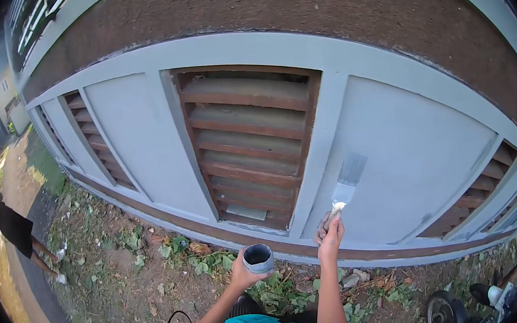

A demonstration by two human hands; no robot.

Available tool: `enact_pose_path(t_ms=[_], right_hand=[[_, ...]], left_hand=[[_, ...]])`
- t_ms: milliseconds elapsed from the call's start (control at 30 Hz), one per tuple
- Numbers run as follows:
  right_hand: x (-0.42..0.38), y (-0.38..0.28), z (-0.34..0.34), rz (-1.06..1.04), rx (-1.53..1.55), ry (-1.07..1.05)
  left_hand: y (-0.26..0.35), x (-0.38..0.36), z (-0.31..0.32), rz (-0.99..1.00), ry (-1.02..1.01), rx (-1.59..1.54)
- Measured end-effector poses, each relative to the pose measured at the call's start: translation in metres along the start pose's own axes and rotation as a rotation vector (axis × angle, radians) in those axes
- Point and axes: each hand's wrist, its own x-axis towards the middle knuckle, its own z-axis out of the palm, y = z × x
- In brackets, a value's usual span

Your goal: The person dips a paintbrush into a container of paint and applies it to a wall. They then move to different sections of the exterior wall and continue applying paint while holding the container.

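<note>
The paintbrush (343, 195) is up against the pale wall panel (409, 152), just below a darker wet-looking patch (352, 169), with the right hand's (329, 231) fingers wrapped round its handle. Lower down, the left hand (245, 273) has its fingers curled round a cup of dark contents (258, 259) (held roughly upright), while the slatted vent (247, 144) sits left of the brush, above leafy ground (279, 295).
</note>
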Motion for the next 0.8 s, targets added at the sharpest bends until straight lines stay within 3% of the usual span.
enact_pose_path(t_ms=[100,200,333,600,800], right_hand=[[-0.020,0.030,0.011,0.083,0.003,-0.061],[-0.037,0.058,0.024,0.135,-0.008,-0.063],[-0.048,0.077,0.005,0.224,-0.067,-0.224],[-0.075,0.070,-0.116,0.372,-0.167,-0.313],[-0.070,0.060,-0.171,0.463,-0.217,-0.098]], left_hand=[[0.043,-0.003,-0.028,-0.055,0.210,-0.019],[0.034,-0.023,-0.036,0.001,0.520,0.021],[0.035,-0.082,-0.030,-0.005,0.709,0.173],[0.054,-0.175,0.057,-0.138,0.735,0.226],[0.079,-0.179,0.108,-0.178,0.650,0.138]])
